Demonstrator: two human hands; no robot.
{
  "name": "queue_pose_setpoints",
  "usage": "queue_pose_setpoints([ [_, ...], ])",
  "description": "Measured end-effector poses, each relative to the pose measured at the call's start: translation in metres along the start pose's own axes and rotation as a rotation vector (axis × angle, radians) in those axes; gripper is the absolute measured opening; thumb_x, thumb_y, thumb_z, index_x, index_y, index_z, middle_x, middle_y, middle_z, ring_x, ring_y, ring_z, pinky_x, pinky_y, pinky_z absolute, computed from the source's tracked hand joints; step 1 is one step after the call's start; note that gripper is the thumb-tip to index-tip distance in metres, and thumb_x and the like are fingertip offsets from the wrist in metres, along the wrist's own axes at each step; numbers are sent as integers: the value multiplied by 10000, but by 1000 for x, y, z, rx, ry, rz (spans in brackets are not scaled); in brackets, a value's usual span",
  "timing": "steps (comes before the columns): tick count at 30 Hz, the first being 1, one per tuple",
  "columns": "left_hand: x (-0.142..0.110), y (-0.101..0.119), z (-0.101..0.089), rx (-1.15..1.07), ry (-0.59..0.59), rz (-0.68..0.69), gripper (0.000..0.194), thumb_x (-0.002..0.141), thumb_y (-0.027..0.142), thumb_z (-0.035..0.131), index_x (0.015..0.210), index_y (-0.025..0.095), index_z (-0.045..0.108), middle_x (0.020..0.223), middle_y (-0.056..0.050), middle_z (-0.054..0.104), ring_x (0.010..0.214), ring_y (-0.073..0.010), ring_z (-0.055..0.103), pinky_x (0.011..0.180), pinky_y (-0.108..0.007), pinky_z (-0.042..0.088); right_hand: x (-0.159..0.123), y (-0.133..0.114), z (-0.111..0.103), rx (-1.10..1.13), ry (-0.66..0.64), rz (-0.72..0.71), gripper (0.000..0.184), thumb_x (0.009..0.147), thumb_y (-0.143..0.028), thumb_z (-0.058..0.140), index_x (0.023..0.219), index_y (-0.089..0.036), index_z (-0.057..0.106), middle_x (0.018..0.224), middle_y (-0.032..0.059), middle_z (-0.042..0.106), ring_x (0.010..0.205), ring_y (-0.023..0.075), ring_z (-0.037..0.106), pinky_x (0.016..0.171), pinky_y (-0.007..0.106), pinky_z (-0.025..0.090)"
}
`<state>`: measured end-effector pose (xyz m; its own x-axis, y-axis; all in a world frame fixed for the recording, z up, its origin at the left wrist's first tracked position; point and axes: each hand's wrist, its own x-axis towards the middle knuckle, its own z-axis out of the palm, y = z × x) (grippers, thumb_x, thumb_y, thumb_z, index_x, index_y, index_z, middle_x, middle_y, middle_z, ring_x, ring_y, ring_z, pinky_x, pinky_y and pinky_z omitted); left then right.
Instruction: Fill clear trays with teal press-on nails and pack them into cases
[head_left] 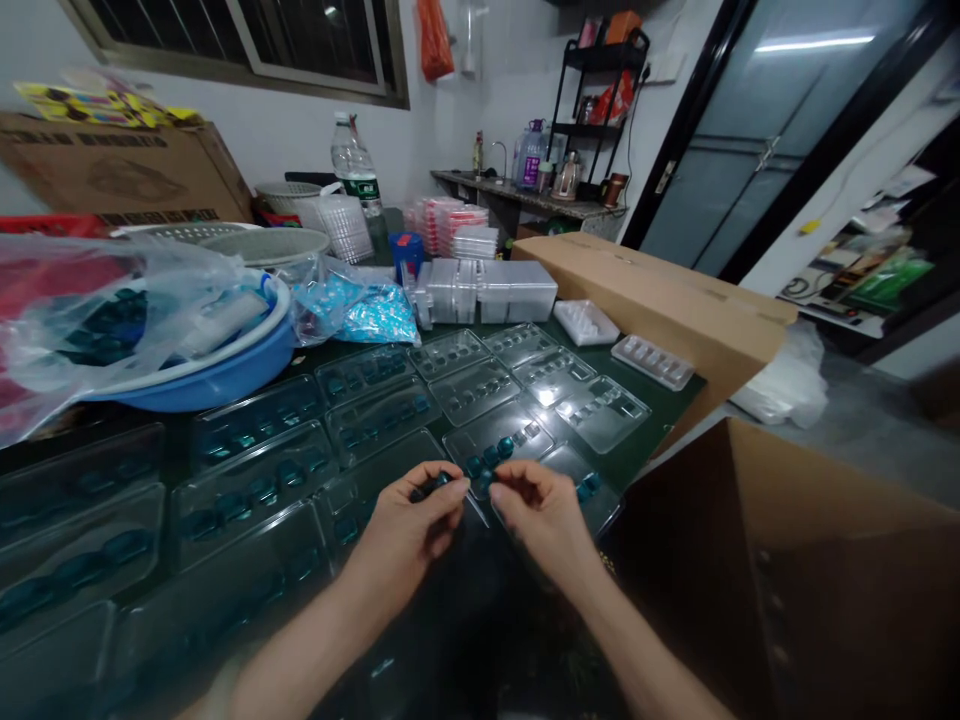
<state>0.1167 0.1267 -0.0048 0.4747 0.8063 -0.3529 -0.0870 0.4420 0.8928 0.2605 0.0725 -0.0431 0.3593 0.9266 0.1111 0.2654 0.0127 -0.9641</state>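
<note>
My left hand [411, 515] is closed, with small dark teal pieces [444, 479] held at its fingertips. Close beside it, my right hand [541, 508] pinches a glossy teal piece [486, 479] between thumb and forefinger, over the near edge of a clear plastic tray [480, 428]. Several similar teal pieces sit in a row in that tray, just beyond my fingers. Another clear tray [570, 465] lies partly behind my right hand with teal pieces at its near right. What exactly the pieces are, I cannot make out.
Rows of clear trays [251, 490] with teal pieces cover the table's left side. Behind stand a blue basin [247, 385] under plastic film, a blue-patterned bag [379, 312] and stacked clear boxes [517, 290]. Cardboard boxes [660, 275] border the right side; a water bottle [352, 160] stands farther back.
</note>
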Motion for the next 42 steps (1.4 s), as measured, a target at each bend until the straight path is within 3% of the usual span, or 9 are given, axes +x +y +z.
queue_pose_setpoints([
  [3,5,5,-9,-111,9,-63,171,689,286,615,800,159,587,732,-12,523,543,-76,467,365,-156,270,31,13,-33,-367,96,-80,202,776,-310,484,866,-151,569,708,27,580,575,119,503,511,222,391],
  [8,7,8,-28,-137,45,-104,214,724,245,558,893,128,617,816,-61,528,607,-126,519,387,-196,335,69,27,-62,-590,22,-98,119,727,-239,520,766,-162,602,668,13,582,590,129,510,548,229,359],
  [15,4,8,-37,-81,31,-178,255,690,253,605,931,166,617,844,-56,544,627,-129,549,397,-178,343,77,23,-52,-824,-123,-116,112,746,-204,517,796,-178,615,706,16,615,651,136,551,579,216,343],
  [23,8,6,-40,-99,15,-186,239,708,324,582,861,141,601,732,-39,537,512,-89,486,348,-164,288,84,20,-44,-1072,-187,-72,151,780,-309,520,750,-194,615,725,42,632,731,179,578,572,238,327],
  [28,8,4,-42,-107,-29,-197,264,712,384,567,801,136,585,683,-19,499,499,-83,459,332,-158,255,84,18,-39,-1156,-199,-49,198,793,-328,500,742,-179,620,746,75,638,754,200,582,570,247,334],
  [34,7,6,-39,-110,11,-209,253,722,358,556,861,147,578,680,-23,518,486,-84,468,333,-159,260,84,12,-48,-1149,-215,-75,278,774,-430,501,785,-182,627,711,68,635,721,203,584,557,250,339],
  [38,7,6,-38,-120,-7,-207,234,714,332,563,839,135,585,692,-36,539,483,-85,477,333,-158,268,86,9,-54,-1105,-253,-139,230,794,-296,501,981,-189,582,813,52,638,747,173,578,606,236,350],
  [42,5,6,-36,-113,-17,-202,206,718,307,557,817,130,589,699,-44,546,480,-83,474,335,-159,273,93,6,-53,-1049,-410,-246,143,754,-172,531,853,-191,632,776,16,636,696,129,565,620,201,350],
])
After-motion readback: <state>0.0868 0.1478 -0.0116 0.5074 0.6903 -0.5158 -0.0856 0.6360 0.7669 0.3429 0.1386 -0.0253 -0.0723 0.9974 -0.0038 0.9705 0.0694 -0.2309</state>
